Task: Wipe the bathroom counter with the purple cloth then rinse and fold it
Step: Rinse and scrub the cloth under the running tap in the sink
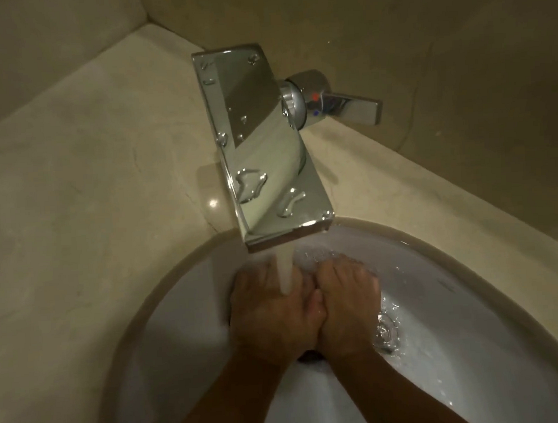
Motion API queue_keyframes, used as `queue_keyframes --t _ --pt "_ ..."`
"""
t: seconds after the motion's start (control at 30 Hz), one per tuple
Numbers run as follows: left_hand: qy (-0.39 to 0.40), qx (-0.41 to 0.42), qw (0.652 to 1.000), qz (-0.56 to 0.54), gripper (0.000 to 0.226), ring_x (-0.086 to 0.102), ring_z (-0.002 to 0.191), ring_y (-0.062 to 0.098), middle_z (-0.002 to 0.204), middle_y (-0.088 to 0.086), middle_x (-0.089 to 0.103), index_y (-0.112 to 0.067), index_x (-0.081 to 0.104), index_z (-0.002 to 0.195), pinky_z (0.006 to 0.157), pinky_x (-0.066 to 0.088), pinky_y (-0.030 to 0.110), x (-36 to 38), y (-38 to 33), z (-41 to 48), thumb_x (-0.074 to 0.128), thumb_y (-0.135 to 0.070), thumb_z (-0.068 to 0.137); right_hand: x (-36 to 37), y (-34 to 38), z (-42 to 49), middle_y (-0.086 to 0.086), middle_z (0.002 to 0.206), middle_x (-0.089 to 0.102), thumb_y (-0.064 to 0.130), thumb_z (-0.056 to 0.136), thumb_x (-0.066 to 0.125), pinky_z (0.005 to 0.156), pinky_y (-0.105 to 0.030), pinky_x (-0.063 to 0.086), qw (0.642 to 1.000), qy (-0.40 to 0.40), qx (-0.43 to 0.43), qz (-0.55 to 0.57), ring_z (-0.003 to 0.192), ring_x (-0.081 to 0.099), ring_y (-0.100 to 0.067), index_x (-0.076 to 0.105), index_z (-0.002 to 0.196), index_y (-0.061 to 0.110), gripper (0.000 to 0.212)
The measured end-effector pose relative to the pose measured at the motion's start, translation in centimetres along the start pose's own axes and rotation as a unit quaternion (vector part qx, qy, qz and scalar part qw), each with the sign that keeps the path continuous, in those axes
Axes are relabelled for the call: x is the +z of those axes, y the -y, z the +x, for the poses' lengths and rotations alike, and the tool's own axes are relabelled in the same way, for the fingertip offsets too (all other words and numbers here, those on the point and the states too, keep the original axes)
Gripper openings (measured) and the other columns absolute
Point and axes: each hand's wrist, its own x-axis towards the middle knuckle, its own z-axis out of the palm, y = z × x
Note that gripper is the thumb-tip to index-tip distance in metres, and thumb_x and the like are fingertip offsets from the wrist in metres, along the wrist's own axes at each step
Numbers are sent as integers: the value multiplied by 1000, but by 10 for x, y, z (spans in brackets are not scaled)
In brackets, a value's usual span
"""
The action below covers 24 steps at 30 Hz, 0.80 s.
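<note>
My left hand and my right hand lie side by side, backs up, low in the white sink basin. They touch along the thumbs. A stream of water falls from the chrome faucet onto my left hand's fingers. No purple cloth shows anywhere. A small dark patch peeks out between my wrists; I cannot tell whether it is the drain or something under my palms. Whatever lies beneath the hands is hidden.
The faucet's lever handle with red and blue dots points right. Water swirls in the basin to the right of my hands. A beige stone counter surrounds the sink, with beige walls behind it.
</note>
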Motion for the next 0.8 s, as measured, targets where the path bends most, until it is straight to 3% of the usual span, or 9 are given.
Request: queue_keyframes --t 0.1,0.33,0.5,0.63,0.73,0.8 --pt "-32 24 999 -2 36 56 69 30 73 7 58 -16 58 72 77 47 43 0 3 4 46 -47 86 2 -3 -1 0 80 55 31 81 43 76 -41 36 1000 2 1 7 77 51 -26 59 77 19 21" --pt "-64 22 998 1 33 52 66 25 67 1 52 -21 48 69 77 42 41 4 2 2 45 -48 87 -3 0 1 -3 83 62 33 80 42 76 -43 40 1000 1 1 -9 77 56 -31 61 77 18 24" --pt "-44 12 999 25 32 53 77 28 77 5 59 -19 60 81 80 45 42 -3 1 -3 43 -44 91 -13 8 5 -4 85 67 35 79 41 75 -43 47 997 39 11 -60 80 60 -31 60 79 20 24" --pt "-10 -4 1000 3 43 55 78 27 76 5 60 -22 65 78 76 35 39 -8 7 -11 36 -49 94 -19 9 3 -2 90 61 36 81 40 70 -38 39 996 86 -22 -6 83 55 -28 58 85 23 23" --pt "-25 2 1000 6 45 56 81 26 79 4 61 -23 66 80 74 33 37 -21 13 -21 35 -52 95 -28 20 0 -2 91 59 41 88 33 73 -41 40 994 101 -11 48 86 51 -27 57 87 21 31" --pt "-68 9 998 -2 45 55 79 27 79 5 61 -19 61 80 75 34 38 -34 21 -19 36 -52 96 -37 31 3 -5 90 58 40 93 30 76 -43 42 991 69 11 114 85 50 -28 56 87 17 35"
